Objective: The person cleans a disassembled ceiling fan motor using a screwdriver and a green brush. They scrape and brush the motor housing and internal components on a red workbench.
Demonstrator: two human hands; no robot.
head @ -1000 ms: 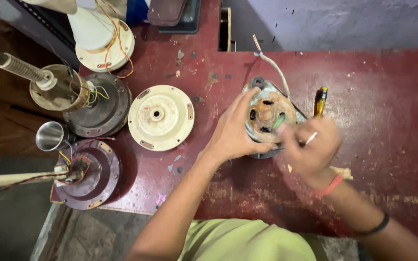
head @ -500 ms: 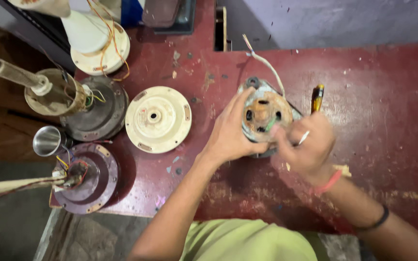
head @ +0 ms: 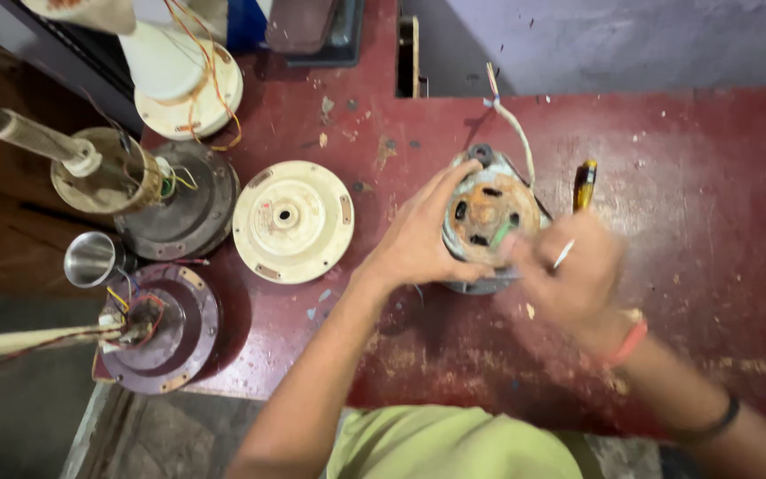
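The left hand (head: 418, 244) grips the round motor (head: 488, 217) on the red counter (head: 711, 222); the blurred right hand (head: 574, 279) seems closed on a thin metal tool (head: 564, 255).

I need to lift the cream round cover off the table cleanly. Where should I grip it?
Probably by its outer rim. The cream round cover lies flat on the red table, with open space on its near-right edge; come from above there, fingers spanning opposite edges.
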